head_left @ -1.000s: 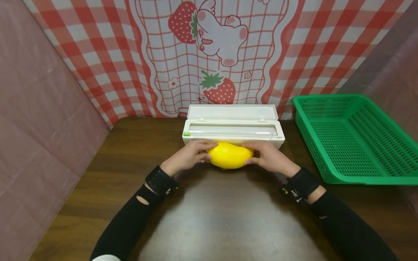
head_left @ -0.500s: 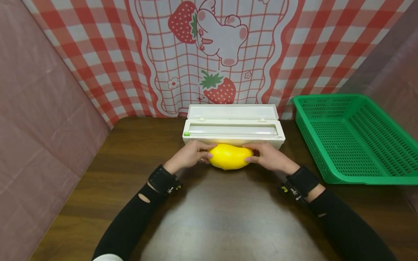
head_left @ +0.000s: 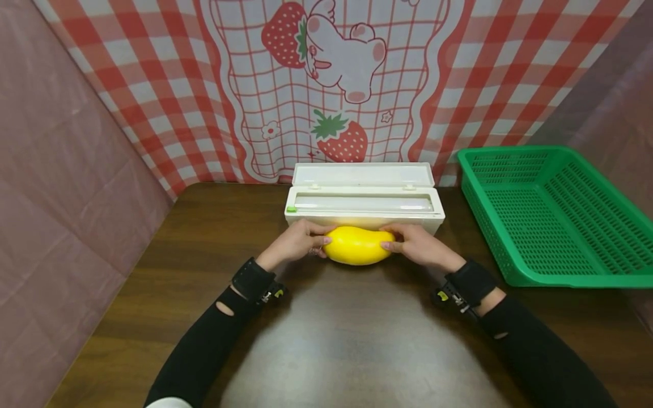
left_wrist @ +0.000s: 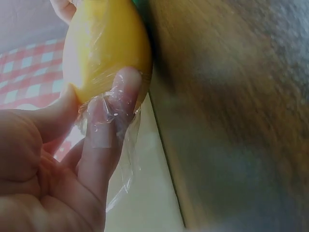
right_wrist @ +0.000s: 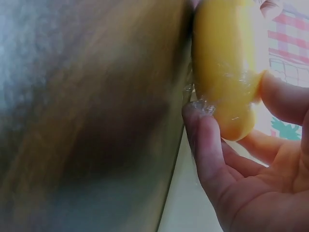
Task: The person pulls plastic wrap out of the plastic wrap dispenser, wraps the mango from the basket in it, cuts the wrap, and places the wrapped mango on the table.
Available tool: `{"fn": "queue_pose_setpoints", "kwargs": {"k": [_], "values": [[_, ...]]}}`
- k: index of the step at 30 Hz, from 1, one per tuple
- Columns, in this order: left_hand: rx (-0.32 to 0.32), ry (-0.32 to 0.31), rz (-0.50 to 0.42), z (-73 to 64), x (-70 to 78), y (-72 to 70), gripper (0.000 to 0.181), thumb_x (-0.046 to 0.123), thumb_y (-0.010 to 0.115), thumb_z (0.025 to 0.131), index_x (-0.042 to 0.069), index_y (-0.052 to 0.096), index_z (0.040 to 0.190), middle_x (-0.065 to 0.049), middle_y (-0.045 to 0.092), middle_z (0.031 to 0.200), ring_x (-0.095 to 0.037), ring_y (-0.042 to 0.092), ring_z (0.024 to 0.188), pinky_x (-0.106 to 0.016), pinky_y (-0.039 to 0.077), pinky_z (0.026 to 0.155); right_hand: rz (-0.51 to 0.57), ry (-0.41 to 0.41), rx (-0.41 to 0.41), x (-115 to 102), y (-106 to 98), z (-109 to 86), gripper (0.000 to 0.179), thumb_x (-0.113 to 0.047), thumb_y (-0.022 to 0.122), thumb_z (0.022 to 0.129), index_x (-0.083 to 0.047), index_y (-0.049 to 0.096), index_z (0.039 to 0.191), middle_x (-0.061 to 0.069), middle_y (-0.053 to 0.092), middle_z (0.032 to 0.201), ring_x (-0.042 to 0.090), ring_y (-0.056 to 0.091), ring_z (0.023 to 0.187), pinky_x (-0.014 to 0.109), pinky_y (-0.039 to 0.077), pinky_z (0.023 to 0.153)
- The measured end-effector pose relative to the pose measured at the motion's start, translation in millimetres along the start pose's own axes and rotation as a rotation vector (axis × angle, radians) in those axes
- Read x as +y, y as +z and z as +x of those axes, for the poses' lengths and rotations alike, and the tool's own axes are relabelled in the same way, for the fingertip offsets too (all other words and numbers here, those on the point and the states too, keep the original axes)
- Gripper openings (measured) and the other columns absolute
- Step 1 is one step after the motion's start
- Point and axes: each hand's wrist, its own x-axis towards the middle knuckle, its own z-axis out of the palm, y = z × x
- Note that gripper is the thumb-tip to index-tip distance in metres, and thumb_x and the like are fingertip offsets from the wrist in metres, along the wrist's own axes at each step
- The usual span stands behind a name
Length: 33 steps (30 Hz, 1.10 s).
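- Yellow fruit [head_left: 359, 245], mango-like: 1, oblong, smooth and glossy, its upper outline dipping towards the right end. Located between the 2 hands above the brown table [head_left: 316, 345]; whether its underside touches the wood is hard to tell. Both tips partly hidden by fingers in the head view.
- Clear film [right_wrist: 234, 82]: drawn over the fruit, creased near both ends; barely visible from the head, plainer in the wrist views. Its full outline cannot be made out.
- Left hand [head_left: 291, 245]: thumb and fingers parted by the thickness of the fruit, pinching its left end; film lies across 2 fingertips.
- Right hand [head_left: 422, 245]: matching pinch on the right end, thumb on the near face, film bunched at 1 fingertip.
- Green basket [head_left: 571, 226]: 1, perforated plastic, right of the hands, cut off by the frame's right edge.
- White dispenser [head_left: 364, 191]: 1, just beyond the fruit, lid raised, roll [head_left: 357, 203] inside, green slider [head_left: 291, 209] at left. Lower front partly covered by fruit and hands; contact with the fruit unclear.
- Checked cloth [head_left: 178, 85]: red and white, strawberry print, top cropped.
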Motion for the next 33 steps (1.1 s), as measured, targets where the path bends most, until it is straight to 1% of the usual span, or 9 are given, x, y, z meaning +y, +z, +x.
{"fn": "queue_pose_setpoints", "kwargs": {"k": [5, 9, 13, 17, 22, 24, 27, 30, 33], "values": [[0.026, -0.008, 0.037, -2.0, -1.6, 2.9, 0.037, 0.021, 0.056, 0.091, 0.015, 0.054, 0.128, -0.011, 0.063, 0.11, -0.021, 0.064, 0.068, -0.037, 0.051, 0.064, 0.042, 0.06, -0.018, -2.5, 0.8, -0.5, 0.039, -0.042, 0.054, 0.09, -0.015, 0.057, 0.118, 0.001, 0.057, 0.099, 0.019, 0.049, 0.088, 0.036, 0.04, 0.077], [0.061, 0.041, 0.204, -5.2, -2.1, 8.0, 0.038, 0.028, 0.052, 0.093, 0.02, 0.052, 0.13, -0.005, 0.066, 0.102, -0.013, 0.063, 0.066, -0.031, 0.047, 0.058, 0.093, 0.081, -0.043, -2.3, -1.6, -1.1, 0.036, -0.041, 0.055, 0.089, -0.016, 0.058, 0.115, 0.002, 0.057, 0.097, 0.02, 0.049, 0.087, 0.037, 0.04, 0.076], [0.174, 0.186, 0.481, -8.6, 1.8, 14.6, 0.037, 0.031, 0.05, 0.094, 0.021, 0.054, 0.13, 0.002, 0.067, 0.099, -0.007, 0.061, 0.08, -0.026, 0.046, 0.067, 0.143, 0.083, -0.062, 1.0, -3.9, -1.4, 0.034, -0.04, 0.057, 0.088, -0.015, 0.058, 0.112, 0.004, 0.056, 0.095, 0.021, 0.049, 0.087, 0.038, 0.039, 0.076], [0.342, 0.322, 0.714, -11.9, 6.2, 20.4, 0.033, 0.03, 0.053, 0.092, 0.018, 0.061, 0.122, 0.003, 0.064, 0.112, -0.01, 0.057, 0.099, -0.027, 0.043, 0.085, 0.184, 0.087, -0.083, 0.9, -6.1, -2.2, 0.034, -0.039, 0.058, 0.087, -0.014, 0.057, 0.11, 0.006, 0.055, 0.095, 0.023, 0.049, 0.086, 0.038, 0.038, 0.076], [0.482, 0.493, 0.868, -14.9, 15.8, 25.3, 0.026, 0.034, 0.058, 0.089, 0.017, 0.071, 0.104, 0.004, 0.066, 0.102, -0.018, 0.053, 0.092, -0.029, 0.04, 0.08, 0.244, 0.091, -0.114, -1.2, -8.5, -2.9, 0.035, -0.039, 0.058, 0.088, -0.014, 0.055, 0.112, 0.008, 0.055, 0.096, 0.023, 0.05, 0.087, 0.04, 0.041, 0.076], [0.449, 0.577, 0.915, -15.9, 19.9, 29.6, 0.033, 0.04, 0.057, 0.089, 0.017, 0.068, 0.108, 0.001, 0.063, 0.11, -0.02, 0.051, 0.098, -0.03, 0.038, 0.086, 0.274, 0.099, -0.133, -1.7, -9.4, -3.0, 0.036, -0.039, 0.057, 0.088, -0.013, 0.055, 0.114, 0.009, 0.056, 0.098, 0.024, 0.051, 0.087, 0.042, 0.043, 0.077], [0.307, 0.644, 1.036, -16.3, 23.6, 39.6, 0.061, 0.058, 0.049, 0.086, 0.016, 0.053, 0.13, -0.007, 0.049, 0.133, -0.025, 0.042, 0.115, -0.037, 0.03, 0.099, 0.325, 0.11, -0.161, -2.4, -11.5, -2.8, 0.038, -0.039, 0.054, 0.09, -0.011, 0.053, 0.117, 0.01, 0.056, 0.102, 0.026, 0.052, 0.089, 0.043, 0.045, 0.08], [0.21, 0.62, 1.187, -12.3, 23.6, 50.1, 0.08, 0.069, 0.036, 0.085, 0.016, 0.032, 0.145, -0.01, 0.035, 0.144, -0.031, 0.032, 0.125, -0.042, 0.021, 0.104, 0.357, 0.11, -0.174, -3.4, -14.0, -2.9, 0.039, -0.038, 0.052, 0.092, -0.009, 0.053, 0.118, 0.012, 0.056, 0.103, 0.027, 0.053, 0.09, 0.043, 0.045, 0.081], [0.196, 0.567, 1.281, -4.8, 22.9, 57.0, 0.079, 0.066, 0.029, 0.089, 0.012, 0.026, 0.146, -0.012, 0.035, 0.14, -0.031, 0.031, 0.123, -0.042, 0.023, 0.102, 0.336, 0.093, -0.166, -3.7, -14.0, -2.6, 0.038, -0.037, 0.051, 0.092, -0.008, 0.054, 0.117, 0.012, 0.057, 0.1, 0.026, 0.054, 0.087, 0.042, 0.046, 0.079]]}}
